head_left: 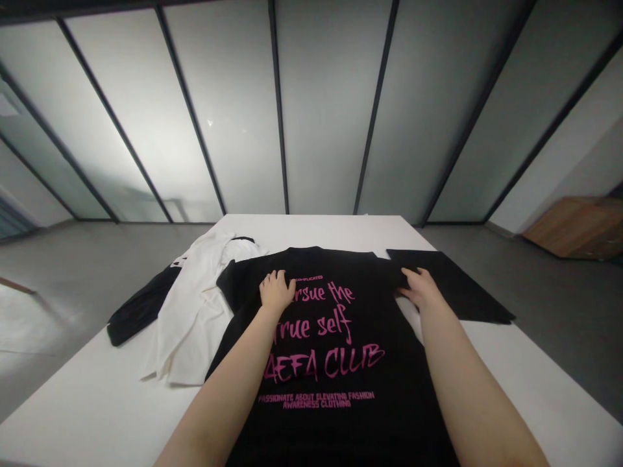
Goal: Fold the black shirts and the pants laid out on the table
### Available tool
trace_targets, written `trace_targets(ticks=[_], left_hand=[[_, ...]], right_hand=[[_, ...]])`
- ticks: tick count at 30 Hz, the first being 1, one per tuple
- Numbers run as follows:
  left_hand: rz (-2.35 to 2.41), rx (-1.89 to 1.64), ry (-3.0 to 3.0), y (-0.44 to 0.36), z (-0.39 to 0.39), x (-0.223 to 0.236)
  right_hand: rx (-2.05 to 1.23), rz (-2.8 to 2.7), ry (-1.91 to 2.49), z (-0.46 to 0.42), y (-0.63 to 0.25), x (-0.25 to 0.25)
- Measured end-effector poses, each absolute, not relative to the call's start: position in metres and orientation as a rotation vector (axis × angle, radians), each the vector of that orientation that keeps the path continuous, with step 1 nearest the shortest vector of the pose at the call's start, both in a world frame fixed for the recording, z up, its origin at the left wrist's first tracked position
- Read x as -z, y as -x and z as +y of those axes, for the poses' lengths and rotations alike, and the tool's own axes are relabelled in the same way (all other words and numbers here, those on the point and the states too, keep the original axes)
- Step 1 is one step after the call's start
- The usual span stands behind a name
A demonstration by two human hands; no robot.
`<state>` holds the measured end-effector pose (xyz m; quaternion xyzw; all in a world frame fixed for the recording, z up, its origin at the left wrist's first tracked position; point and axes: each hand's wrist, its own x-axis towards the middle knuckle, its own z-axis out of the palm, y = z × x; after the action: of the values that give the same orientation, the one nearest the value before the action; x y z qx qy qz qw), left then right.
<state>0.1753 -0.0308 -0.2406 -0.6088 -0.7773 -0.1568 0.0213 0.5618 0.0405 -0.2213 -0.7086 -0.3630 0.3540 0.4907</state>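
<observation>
A black T-shirt (331, 370) with pink lettering lies spread on the white table, its neck end away from me. My left hand (277, 290) rests flat on the shirt's upper left part, fingers spread and covering some of the print. At the right sleeve, my right hand (419, 285) has its thumb and fingers closed around the sleeve's edge. The left sleeve (233, 279) lies out to the side, next to a heap of other clothes.
Left of the shirt lie a crumpled white garment (195, 311) and a black garment (146, 305). A flat black panel (462, 285) lies along the right edge of the white table (311, 227). Frosted glass panels (321, 104) stand behind, and a wooden piece (574, 227) is at far right.
</observation>
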Motion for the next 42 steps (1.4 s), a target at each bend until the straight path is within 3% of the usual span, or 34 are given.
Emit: trace_targets(ticks=[3, 6, 9, 12, 15, 19, 26, 32, 42], left_hand=[[-2.42, 0.379, 1.927, -0.174, -0.03, 0.244], [-2.426, 0.321, 1.958, -0.174, -0.029, 0.246], [-2.426, 0.311, 1.966, -0.173, -0.028, 0.247], [-2.43, 0.308, 1.968, -0.173, -0.028, 0.247], [-2.437, 0.303, 1.965, -0.174, -0.029, 0.247], [-2.438, 0.288, 1.969, -0.174, -0.029, 0.245], [-2.415, 0.305, 1.945, -0.176, -0.03, 0.246], [-2.424, 0.318, 1.96, -0.175, -0.029, 0.248], [-2.451, 0.339, 1.978, -0.173, -0.027, 0.249]], right_hand=[[-0.96, -0.782, 1.62, 0.04, -0.562, 0.222], [-0.825, -0.842, 1.596, 0.036, -0.556, 0.21], [-0.809, -1.233, 1.53, 0.027, -0.541, 0.188], [-0.993, -1.896, 1.338, 0.014, -0.521, 0.171], [-0.945, -1.985, 1.247, 0.012, -0.501, 0.173], [-0.654, -1.782, 1.462, 0.027, -0.48, 0.205], [-0.428, -2.127, 1.712, 0.024, -0.459, 0.26], [-0.207, -2.149, 2.092, 0.049, -0.45, 0.253], [-0.196, -2.288, 2.037, 0.098, -0.443, 0.249]])
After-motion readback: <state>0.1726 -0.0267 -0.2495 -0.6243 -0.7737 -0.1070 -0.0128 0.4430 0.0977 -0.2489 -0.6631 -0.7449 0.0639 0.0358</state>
